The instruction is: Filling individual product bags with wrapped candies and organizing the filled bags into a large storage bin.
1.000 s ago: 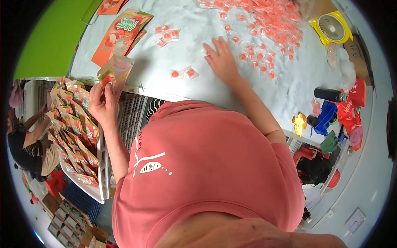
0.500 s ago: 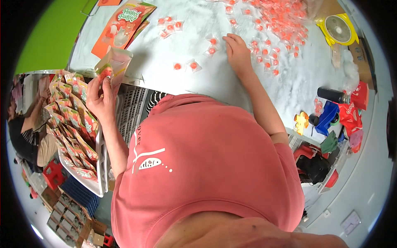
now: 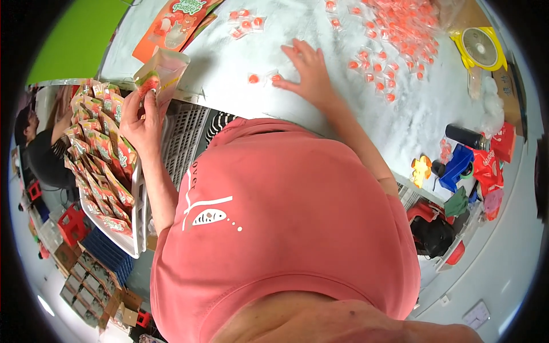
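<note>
My left hand (image 3: 140, 117) is closed on the edge of an upright printed pouch (image 3: 162, 80) with its top gaping, held at the table's front edge. My right hand (image 3: 309, 74) is over the white table (image 3: 229, 91), fingers spread and thumb out. Its thumb tip is at a clear-wrapped red candy (image 3: 275, 78), whether touching I cannot tell. Another wrapped candy (image 3: 253, 79) lies just left of that. What is under the right palm is hidden. A small group of wrapped candies (image 3: 246, 24) lies farther back. To the right is a large heap of the same candies (image 3: 403, 28).
Orange pouches (image 3: 171, 31) lie flat at the back left. A white crate (image 3: 137, 228) full of filled-looking pouches (image 3: 100, 154) stands on my left. At the right are a yellow fan (image 3: 480, 47), a black bottle (image 3: 464, 135) and a blue object (image 3: 456, 166). A co-worker (image 3: 51, 154) is beyond the crate.
My right hand has moved left and its fingers have spread. Two candies that lay by its fingertips no longer show. The view has shifted slightly; my left hand still holds the pouch.
</note>
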A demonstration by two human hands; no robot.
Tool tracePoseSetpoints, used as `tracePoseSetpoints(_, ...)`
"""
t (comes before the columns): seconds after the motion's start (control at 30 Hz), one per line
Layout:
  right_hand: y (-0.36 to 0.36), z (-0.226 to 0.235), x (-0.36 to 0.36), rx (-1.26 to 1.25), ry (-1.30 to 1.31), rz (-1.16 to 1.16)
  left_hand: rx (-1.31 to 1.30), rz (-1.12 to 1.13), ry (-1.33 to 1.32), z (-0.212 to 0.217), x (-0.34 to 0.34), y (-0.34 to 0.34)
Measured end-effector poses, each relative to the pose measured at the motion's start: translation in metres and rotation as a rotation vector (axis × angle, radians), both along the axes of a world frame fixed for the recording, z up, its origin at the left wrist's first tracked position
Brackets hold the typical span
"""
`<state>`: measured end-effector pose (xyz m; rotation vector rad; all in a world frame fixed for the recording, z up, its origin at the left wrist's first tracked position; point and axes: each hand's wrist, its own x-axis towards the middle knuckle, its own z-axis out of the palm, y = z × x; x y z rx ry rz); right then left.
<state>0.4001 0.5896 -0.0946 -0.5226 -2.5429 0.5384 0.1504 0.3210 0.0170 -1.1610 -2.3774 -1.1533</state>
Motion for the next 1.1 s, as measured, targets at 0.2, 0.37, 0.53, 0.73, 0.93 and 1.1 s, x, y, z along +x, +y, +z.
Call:
tracePoseSetpoints(0.2, -0.032, 0.006, -0.030, 0.050, -0.029, 0.129, 0.051, -0.005, -0.071, 0.004, 0.001, 0.003)
tracePoseSetpoints(0.37, -0.039, 0.000, -0.062, 0.088, -0.004, 0.192, 0.006, -0.011, -0.068, 0.003, 0.003, 0.001)
tracePoseSetpoints(0.53, 0.006, 0.013, -0.073, 0.020, 0.330, 0.136, 0.021, -0.003, -0.047, 0.004, -0.002, -0.009)
tracePoseSetpoints(0.73, 0.127, -0.002, -0.060, 0.221, 0.228, -0.320, -0.025, 0.015, 0.006, 0.004, -0.007, -0.007)
tracePoseSetpoints(0.93, 0.112, -0.037, -0.043, 0.288, 0.054, -0.310, -0.013, 0.008, -0.030, 0.008, 0.002, 0.006)
tracePoseSetpoints(1.1, 0.057, -0.013, -0.008, 0.139, 0.034, -0.177, 0.001, -0.031, -0.015, 0.006, 0.000, 0.012)
